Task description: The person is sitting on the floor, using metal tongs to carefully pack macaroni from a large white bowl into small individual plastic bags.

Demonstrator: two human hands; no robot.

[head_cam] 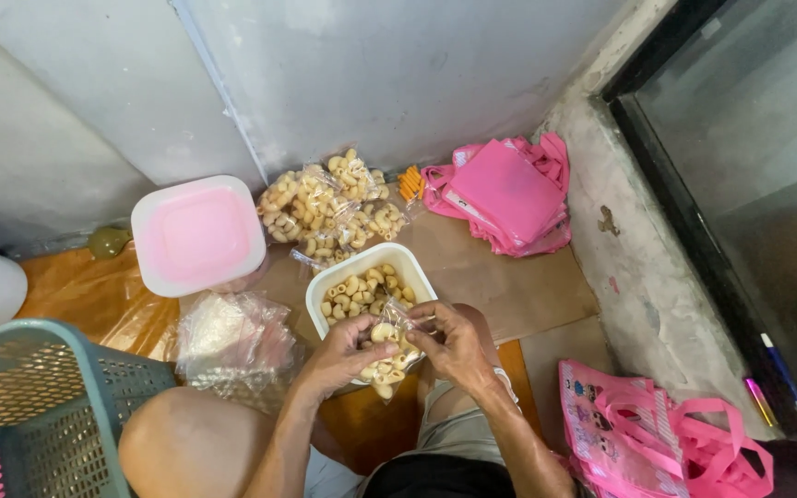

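A sheet of brown cardboard (509,277) is spread on the floor, and everything else is placed relative to the white tub (325,286) standing on it. To the lower left of the tub a teal slatted basket (39,406) is seen. Pink cloth bags (509,194) are stacked to the upper right of the tub against the wall, and a printed pink bag (638,433) is lying to its lower right. A square container with a pink lid (197,235) is set just to the left of the tub, and a stack of empty clear bags (232,341) is lying below that container, left of the tub.

Just behind the tub a pile of filled packets (329,207) of pale curled snacks is heaped; this much appears to be done. The tub is still roughly half full of loose snacks (366,288), so a good share seems left to be packed.

At the tub's near edge a small clear bag (387,355), partly filled with snacks, is held. It is gripped by the left hand (343,355) from the left, and its top is pinched by the right hand (458,346); the hands are close together, both clamped on the bag.
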